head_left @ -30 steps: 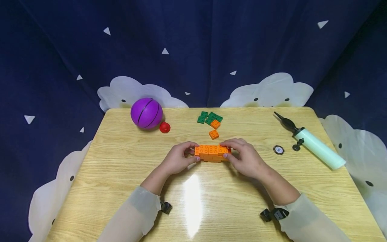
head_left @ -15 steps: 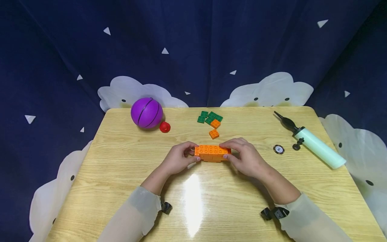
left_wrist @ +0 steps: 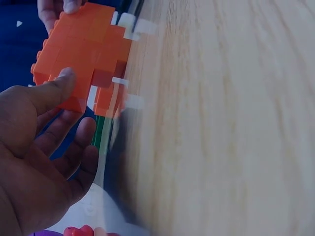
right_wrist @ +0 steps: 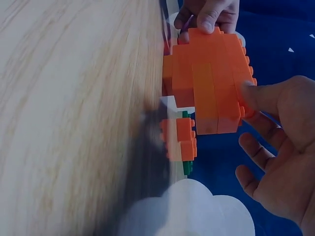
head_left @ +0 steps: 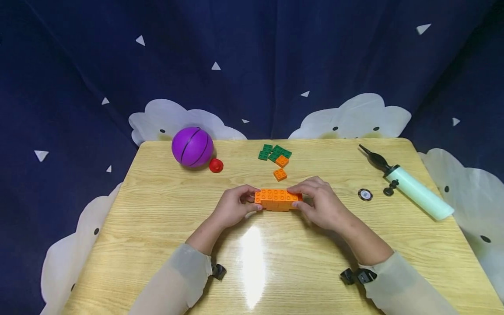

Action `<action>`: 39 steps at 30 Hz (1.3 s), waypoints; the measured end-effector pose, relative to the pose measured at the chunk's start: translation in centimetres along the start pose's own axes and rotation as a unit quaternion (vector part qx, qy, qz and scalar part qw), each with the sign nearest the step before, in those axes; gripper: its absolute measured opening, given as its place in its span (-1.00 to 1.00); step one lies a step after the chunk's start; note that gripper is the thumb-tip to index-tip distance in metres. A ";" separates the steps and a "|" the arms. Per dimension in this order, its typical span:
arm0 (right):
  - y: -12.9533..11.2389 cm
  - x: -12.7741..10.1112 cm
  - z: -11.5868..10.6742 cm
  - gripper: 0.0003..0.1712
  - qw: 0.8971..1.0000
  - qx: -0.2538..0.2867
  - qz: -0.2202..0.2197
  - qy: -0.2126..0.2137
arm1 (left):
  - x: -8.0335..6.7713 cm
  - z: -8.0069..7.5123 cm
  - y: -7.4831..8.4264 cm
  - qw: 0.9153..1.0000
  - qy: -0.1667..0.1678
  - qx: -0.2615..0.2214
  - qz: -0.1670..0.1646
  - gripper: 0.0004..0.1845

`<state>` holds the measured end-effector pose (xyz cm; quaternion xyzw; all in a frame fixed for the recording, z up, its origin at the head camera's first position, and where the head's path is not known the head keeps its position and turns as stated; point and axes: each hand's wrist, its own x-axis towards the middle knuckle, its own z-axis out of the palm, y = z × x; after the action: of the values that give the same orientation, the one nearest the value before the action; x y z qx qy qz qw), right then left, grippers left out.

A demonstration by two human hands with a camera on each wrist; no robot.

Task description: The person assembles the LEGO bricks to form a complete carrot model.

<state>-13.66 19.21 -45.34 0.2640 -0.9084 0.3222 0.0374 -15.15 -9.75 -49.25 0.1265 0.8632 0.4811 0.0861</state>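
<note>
left hand (head_left: pixel 232 205): your thumb and forefinger pinch the left end of the orange block; the other fingers bend loosely, off it.
right hand (head_left: pixel 324 205): your fingers and thumb pinch the right end likewise, probably to steady the long shape evenly.
orange block (head_left: pixel 277 204): between your hands over the middle of the surface (head_left: pixel 157 227), studs up, stepping in to a narrow base, a likely reason for holding both ends. you can't tell whether it touches down.
loose orange bricks (head_left: pixel 280 175): two, just beyond the block, seemingly within easy reach.
green bricks (head_left: pixel 277 152): grouped behind, the farther orange one overlapping them in view.
left side: purple ball (head_left: pixel 192 147), red toy (head_left: pixel 216 165) just beside it.
right side: round chip (head_left: pixel 365 194), black piece (head_left: pixel 389 190) and hand pump (head_left: pixel 420 194), apparently placed clear of your work.
</note>
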 end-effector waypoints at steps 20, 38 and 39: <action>1.3 1.0 -0.6 -0.62 0.986 0.140 0.066 -0.067 | 0.1 -0.6 0.1 1.000 -0.011 0.005 0.005 -0.55; 3.0 3.7 -0.2 -0.58 0.980 0.143 0.128 -0.059 | 0.2 -0.2 0.3 1.000 -0.020 -0.001 -0.001 -0.55; 3.1 3.8 -0.1 -0.56 0.978 0.146 0.139 -0.059 | 0.2 -0.2 0.3 1.000 -0.021 -0.002 -0.002 -0.55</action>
<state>-18.54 19.57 -46.14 0.1560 -0.8802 0.4369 -0.1005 -15.38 -9.71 -48.89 0.1350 0.8605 0.4798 0.1053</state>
